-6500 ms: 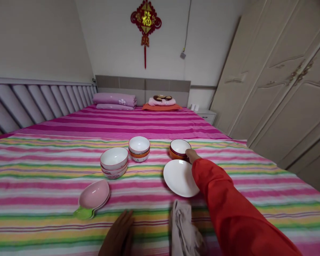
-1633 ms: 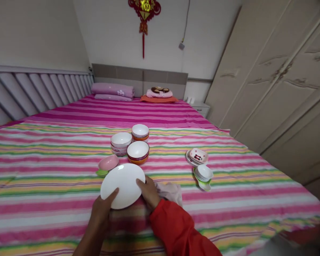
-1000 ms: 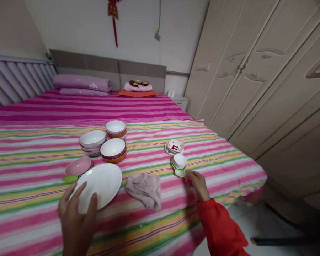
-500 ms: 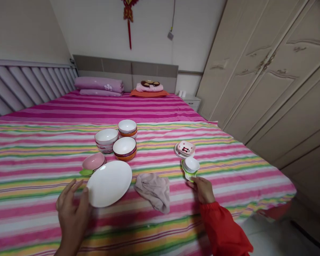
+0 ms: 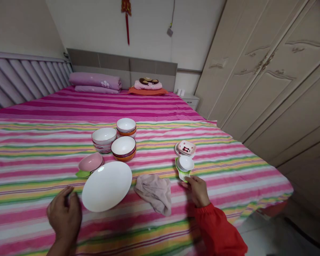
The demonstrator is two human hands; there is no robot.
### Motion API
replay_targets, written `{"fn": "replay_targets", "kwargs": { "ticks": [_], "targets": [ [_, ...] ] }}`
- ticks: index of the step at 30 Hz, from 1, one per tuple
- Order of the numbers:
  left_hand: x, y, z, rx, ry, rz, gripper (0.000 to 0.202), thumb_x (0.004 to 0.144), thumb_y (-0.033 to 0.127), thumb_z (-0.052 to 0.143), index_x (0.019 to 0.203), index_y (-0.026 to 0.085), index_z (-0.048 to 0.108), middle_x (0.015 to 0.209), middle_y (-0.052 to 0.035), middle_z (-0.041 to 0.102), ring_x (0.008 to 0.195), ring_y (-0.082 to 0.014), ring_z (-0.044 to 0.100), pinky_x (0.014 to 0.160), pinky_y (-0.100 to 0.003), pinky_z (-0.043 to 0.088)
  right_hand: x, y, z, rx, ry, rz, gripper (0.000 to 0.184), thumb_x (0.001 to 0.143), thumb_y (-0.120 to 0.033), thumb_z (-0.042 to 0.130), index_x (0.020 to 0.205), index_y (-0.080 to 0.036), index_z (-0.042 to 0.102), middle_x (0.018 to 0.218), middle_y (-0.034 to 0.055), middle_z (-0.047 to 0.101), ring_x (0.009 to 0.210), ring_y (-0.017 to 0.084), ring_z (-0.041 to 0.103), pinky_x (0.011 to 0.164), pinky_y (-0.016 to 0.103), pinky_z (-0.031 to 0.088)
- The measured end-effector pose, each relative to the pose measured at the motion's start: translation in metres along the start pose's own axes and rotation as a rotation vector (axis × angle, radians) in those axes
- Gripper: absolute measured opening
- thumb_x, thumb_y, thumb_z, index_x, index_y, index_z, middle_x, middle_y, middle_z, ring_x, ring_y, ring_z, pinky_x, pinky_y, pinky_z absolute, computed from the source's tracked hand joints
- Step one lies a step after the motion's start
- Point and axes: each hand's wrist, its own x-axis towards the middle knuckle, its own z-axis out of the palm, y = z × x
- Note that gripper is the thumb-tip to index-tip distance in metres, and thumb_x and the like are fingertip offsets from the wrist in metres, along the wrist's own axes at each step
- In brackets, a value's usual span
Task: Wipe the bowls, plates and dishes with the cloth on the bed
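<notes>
R hand (image 5: pixel 198 191) pinches near end of green-white dish (image 5: pixel 184 176) w/ small bowls (image 5: pixel 186 163) atop, right of cloth (image 5: pixel 155 193), long axis approx. near–far. L hand (image 5: pixel 65 214) farther off, loosely curled, nothing seen in it, left of plate (image 5: pixel 108 186).

Green-and-white dish (image 5: pixel 184 174), small white bowls (image 5: pixel 186 163) nested upright on it, large white plate (image 5: pixel 107 186) face up, well apart

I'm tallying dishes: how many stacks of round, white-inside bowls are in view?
4. Beyond the white plate are the left stack, the dark-rimmed stack and the far stack; the small stack sits on the green dish touched by the right hand. Lower bowls are partly hidden.
</notes>
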Motion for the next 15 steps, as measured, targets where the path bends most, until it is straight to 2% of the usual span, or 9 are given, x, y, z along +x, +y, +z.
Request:
{"fn": "replay_targets", "kwargs": {
  "ticks": [5,10,15],
  "targets": [
    [0.001,-0.001,-0.001,0.087,0.023,0.048,0.04,0.089,0.039,0.037,0.102,0.012,0.063,0.109,-0.0161,0.066,0.108,-0.0296,0.058,0.099,-0.047,0.039,0.007,-0.006,0.045,-0.078,-0.139,-0.013,0.02,0.049,-0.021,0.079,0.056,-0.013,0.062,0.053,0.0017,0.065,0.047,0.016,0.064,0.048,0.024,0.057],
    [0.002,-0.007,0.002,0.097,0.002,0.06,0.04,0.089,0.04,0.036,0.102,0.013,0.062,0.107,-0.0153,0.066,0.105,-0.0296,0.059,0.096,-0.046,0.041,0.03,-0.007,0.115,-0.13,-0.25,0.031,0.012,0.057,-0.013,0.07,0.053,-0.015,0.059,0.049,0.001,0.064,0.045,0.016,0.064,0.047,0.023,0.054],
    [0.001,-0.01,0.003,0.129,-0.026,0.054,0.04,0.088,0.041,0.034,0.105,0.015,0.061,0.108,-0.0137,0.066,0.104,-0.0292,0.057,0.095,-0.045,0.041,0.056,0.0,0.181,-0.147,-0.289,0.061,0.017,0.068,-0.007,0.065,0.055,-0.015,0.058,0.057,0.0005,0.066,0.053,0.015,0.065,0.055,0.023,0.055]
  ]
}}
